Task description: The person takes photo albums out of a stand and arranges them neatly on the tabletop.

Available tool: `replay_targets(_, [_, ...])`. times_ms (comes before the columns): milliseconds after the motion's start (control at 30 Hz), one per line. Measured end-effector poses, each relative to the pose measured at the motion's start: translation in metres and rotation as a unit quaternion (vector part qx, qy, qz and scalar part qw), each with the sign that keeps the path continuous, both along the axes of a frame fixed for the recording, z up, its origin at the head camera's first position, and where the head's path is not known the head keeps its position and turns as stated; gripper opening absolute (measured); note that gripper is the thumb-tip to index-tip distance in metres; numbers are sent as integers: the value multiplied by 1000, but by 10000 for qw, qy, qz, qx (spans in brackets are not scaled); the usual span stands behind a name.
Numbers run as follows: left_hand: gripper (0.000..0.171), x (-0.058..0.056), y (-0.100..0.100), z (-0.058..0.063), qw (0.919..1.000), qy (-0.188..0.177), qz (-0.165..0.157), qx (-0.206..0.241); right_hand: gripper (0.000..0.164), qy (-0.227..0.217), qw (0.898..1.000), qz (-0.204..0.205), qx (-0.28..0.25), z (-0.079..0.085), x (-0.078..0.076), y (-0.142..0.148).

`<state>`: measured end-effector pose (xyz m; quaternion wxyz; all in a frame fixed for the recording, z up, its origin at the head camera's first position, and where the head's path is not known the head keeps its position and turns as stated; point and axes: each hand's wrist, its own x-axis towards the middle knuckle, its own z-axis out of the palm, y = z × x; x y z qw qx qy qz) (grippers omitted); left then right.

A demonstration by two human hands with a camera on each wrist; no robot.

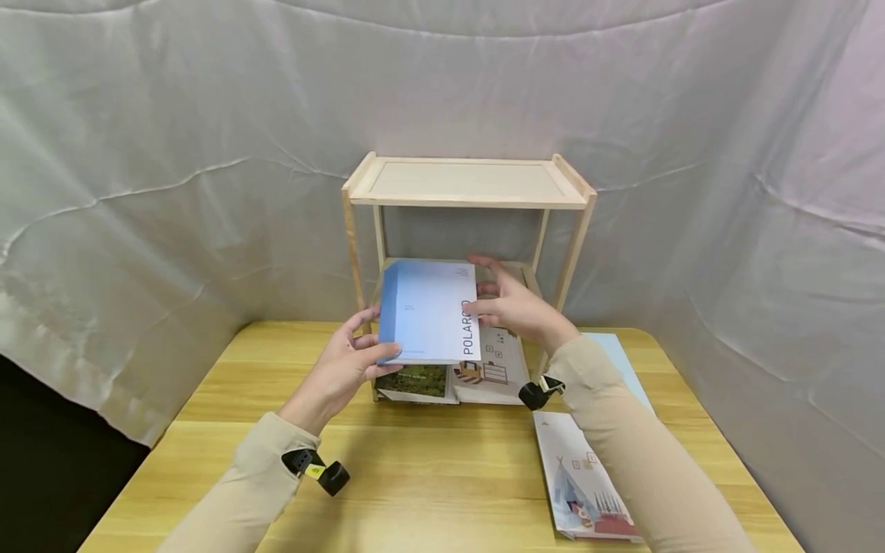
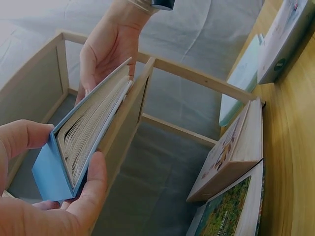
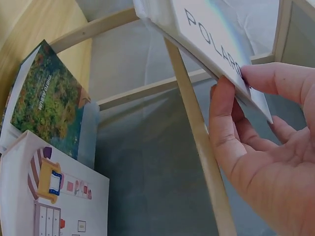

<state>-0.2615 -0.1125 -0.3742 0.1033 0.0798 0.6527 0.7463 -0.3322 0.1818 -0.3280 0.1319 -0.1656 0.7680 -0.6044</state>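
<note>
Both hands hold a blue-and-white photo album (image 1: 432,311) marked POLAROID, raised in front of the wooden shelf's middle board. My left hand (image 1: 339,365) pinches its blue spine side, thumb on the cover and fingers beneath. On the opposite edge, my right hand (image 1: 515,307) pinches the album with its thumb on the lettering. Its thick cream pages face the left wrist view. Below the album, a green forest-cover photo album (image 3: 49,101) and a white album with drawn furniture (image 3: 74,191) lie side by side at the shelf's bottom.
The two-tier light wood shelf (image 1: 477,184) stands at the back of the wooden table (image 1: 415,476). Right of it lie a pale blue album (image 1: 622,361) and a white album with a tent drawing (image 1: 581,484), partly behind my right sleeve. Grey curtain (image 1: 207,192) surrounds the table.
</note>
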Motion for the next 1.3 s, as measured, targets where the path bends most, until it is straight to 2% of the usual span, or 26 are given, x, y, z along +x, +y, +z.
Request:
replay_targets(233, [86,5,0,-4,10000,-57,-27,69,95,220,9996,81,138,-6,7,6])
replay_targets(467, [85,12,0,-11,9999,6,-37,95,91,249,9990,-287,233,-12,18,7])
replay_targets(700, [86,21,3,-14,10000,12,-40,-6,92,348,9990,-293,-54,-20,26,11])
replay_targets(1000, [84,36,8,-21,9999,42,-142,-80,90,487,9985,-227,-51,-31,44,17])
replay_targets(1300, [84,49,16,-32,9996,-86,-221,-131,83,307,9987,-154,-389,-50,57,24])
